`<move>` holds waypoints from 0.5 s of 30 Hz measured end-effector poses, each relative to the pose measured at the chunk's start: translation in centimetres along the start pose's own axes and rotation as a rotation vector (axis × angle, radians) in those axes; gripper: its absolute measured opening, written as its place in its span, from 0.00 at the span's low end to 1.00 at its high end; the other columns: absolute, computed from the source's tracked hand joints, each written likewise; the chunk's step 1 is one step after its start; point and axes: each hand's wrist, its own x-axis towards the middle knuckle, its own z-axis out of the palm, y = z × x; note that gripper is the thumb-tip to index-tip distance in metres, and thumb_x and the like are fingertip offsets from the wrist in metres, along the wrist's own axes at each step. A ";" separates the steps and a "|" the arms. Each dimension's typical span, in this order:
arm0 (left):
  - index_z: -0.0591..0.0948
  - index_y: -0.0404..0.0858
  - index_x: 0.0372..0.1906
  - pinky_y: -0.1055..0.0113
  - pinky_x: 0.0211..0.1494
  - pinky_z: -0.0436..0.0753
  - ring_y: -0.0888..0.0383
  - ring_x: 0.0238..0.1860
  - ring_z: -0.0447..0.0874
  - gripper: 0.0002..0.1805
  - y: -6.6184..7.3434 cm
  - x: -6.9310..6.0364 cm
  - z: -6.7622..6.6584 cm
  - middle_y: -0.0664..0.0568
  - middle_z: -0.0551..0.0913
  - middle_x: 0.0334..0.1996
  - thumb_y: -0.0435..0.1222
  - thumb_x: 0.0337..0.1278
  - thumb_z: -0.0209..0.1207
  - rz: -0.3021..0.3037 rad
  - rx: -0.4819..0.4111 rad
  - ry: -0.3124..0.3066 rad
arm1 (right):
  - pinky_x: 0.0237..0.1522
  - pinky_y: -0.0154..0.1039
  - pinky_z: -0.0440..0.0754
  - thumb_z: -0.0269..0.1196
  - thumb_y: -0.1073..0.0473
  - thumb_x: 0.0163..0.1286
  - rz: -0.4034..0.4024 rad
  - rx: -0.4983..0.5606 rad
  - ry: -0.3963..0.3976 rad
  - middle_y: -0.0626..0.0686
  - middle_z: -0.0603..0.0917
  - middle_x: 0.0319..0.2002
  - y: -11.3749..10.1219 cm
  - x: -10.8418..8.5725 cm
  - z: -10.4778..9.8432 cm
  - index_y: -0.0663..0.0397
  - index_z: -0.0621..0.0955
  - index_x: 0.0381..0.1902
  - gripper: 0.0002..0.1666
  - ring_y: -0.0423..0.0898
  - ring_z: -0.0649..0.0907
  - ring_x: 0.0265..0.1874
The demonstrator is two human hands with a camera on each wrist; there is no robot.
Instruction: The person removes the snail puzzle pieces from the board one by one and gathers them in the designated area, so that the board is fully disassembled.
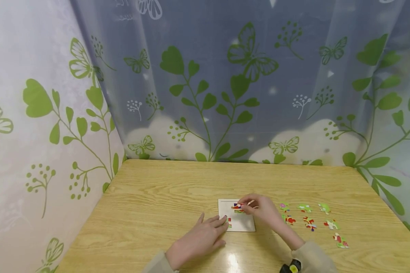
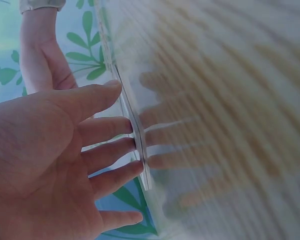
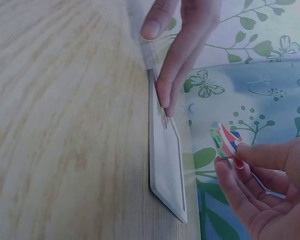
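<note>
My right hand (image 1: 264, 212) pinches a jigsaw puzzle piece (image 3: 227, 145) between thumb and fingers; it is red, blue, white and green. In the right wrist view the piece is held above a thin white puzzle board (image 1: 242, 225), apart from it. My left hand (image 1: 203, 236) lies at the board's left side with its fingers extended, fingertips at the edge. By those fingertips, a red and green puzzle piece (image 1: 229, 223) sits on the board, partly covered. The left wrist view shows the left palm (image 2: 45, 155) and spread fingers.
Several loose puzzle pieces lie on the wooden table (image 1: 150, 193) to the right, among them a red one (image 1: 290, 220), a green one (image 1: 324, 207) and a red and green one (image 1: 340, 241). Behind the table hangs a leaf-patterned curtain (image 1: 205, 125).
</note>
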 end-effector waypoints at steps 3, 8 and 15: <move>0.70 0.45 0.74 0.36 0.72 0.65 0.52 0.75 0.65 0.32 0.0 0.0 0.0 0.54 0.65 0.76 0.51 0.71 0.56 0.004 0.004 -0.003 | 0.33 0.33 0.85 0.67 0.63 0.69 0.015 0.033 0.020 0.55 0.89 0.40 0.1 0.0 -0.4 0.57 0.87 0.44 0.07 0.44 0.88 0.33; 0.70 0.44 0.75 0.36 0.72 0.65 0.52 0.76 0.64 0.31 0.0 -0.1 0.1 0.54 0.64 0.76 0.51 0.72 0.55 0.009 0.000 -0.006 | 0.37 0.40 0.88 0.66 0.59 0.71 0.043 0.087 0.034 0.54 0.89 0.41 0.1 0.1 -0.9 0.56 0.87 0.46 0.09 0.46 0.88 0.33; 0.70 0.43 0.74 0.35 0.73 0.64 0.50 0.75 0.64 0.31 0.0 -0.1 0.2 0.52 0.64 0.76 0.50 0.72 0.55 0.008 -0.014 -0.003 | 0.41 0.47 0.89 0.65 0.61 0.73 0.092 0.198 0.034 0.59 0.88 0.45 0.1 -0.1 -1.7 0.60 0.85 0.50 0.12 0.55 0.88 0.38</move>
